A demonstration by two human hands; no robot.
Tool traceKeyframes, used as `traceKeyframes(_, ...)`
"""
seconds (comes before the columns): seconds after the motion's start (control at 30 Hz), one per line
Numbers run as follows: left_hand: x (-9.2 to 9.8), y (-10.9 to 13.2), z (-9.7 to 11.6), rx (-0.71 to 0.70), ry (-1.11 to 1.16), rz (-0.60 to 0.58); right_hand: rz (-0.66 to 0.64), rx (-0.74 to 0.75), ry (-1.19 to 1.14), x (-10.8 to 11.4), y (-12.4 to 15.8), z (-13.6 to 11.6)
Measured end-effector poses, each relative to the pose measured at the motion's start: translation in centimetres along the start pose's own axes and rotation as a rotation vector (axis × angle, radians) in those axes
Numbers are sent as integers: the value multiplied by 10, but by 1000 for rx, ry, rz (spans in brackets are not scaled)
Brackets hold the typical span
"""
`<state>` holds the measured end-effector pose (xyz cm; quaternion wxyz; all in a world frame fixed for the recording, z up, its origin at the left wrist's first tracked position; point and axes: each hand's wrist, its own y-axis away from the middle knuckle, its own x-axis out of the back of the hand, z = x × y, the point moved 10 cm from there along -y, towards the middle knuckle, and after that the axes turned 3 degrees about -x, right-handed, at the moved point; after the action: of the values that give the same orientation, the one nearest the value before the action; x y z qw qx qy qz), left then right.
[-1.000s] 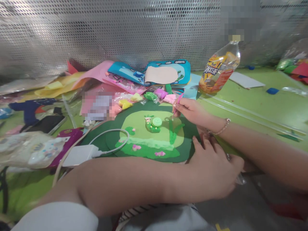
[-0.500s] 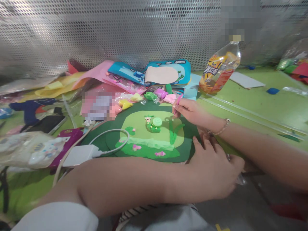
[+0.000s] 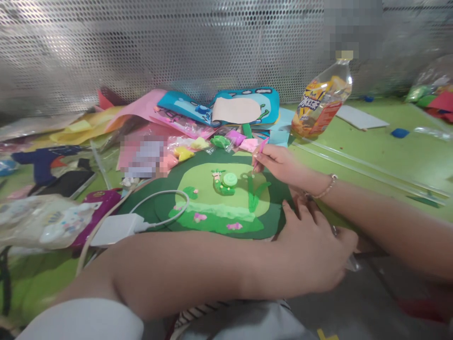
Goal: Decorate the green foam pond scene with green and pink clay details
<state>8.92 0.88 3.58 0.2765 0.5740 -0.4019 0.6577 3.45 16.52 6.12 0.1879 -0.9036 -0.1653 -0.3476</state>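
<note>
My right hand (image 3: 279, 163) pinches a thin pink clay-modelling tool (image 3: 261, 145). Its tip points down at the right part of a dark green card (image 3: 141, 200), close to a tall green clay plant (image 3: 253, 196). At the card's middle sits a clay snail (image 3: 226, 183) with a pale green spiral shell. Pink clay flowers (image 3: 234, 226) lie along the green strip at the card's near side. Reaching across the front, my left hand (image 3: 311, 245) rests with fingers spread on the card's lower right corner. A bit of clear plastic shows beneath its thumb side.
Bags of coloured clay (image 3: 221, 141) line the card's far edge. A tilted bottle (image 3: 320, 106) stands behind my right hand, with clear rods (image 3: 371, 167) on the green table. At left are a white charger (image 3: 115, 229) with its cable, a phone (image 3: 67, 183) and a purple pouch (image 3: 97, 212).
The view has shifted very slightly. Both hands keep nearly the same place, and the pink tool stays in my right fingers by the plant.
</note>
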Motion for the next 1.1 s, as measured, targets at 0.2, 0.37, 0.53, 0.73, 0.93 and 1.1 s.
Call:
traceKeyframes(0.2, -1, -1, 1, -19, 17, -21, -16, 5, -3, -1, 0, -2)
traceKeyframes(0.37, -3, -1, 1, -5, 24, -37, -15, 4, -16, 0, -1, -1)
traceKeyframes(0.53, -2, -1, 1, -13, 32, -27, -5, -23, -24, 1, -2, 2)
traceKeyframes(0.73, -2, -1, 1, -17, 27, -16, -6, -26, -11, 1, -2, 4)
traceKeyframes(0.93, 0, 0, 1, -16, 18, -1, 79, 160, 265, 15, 2, -13)
traceKeyframes(1.1, 1, 1, 0, -3, 11, 2, -245, 257, 496, -5, 9, -5)
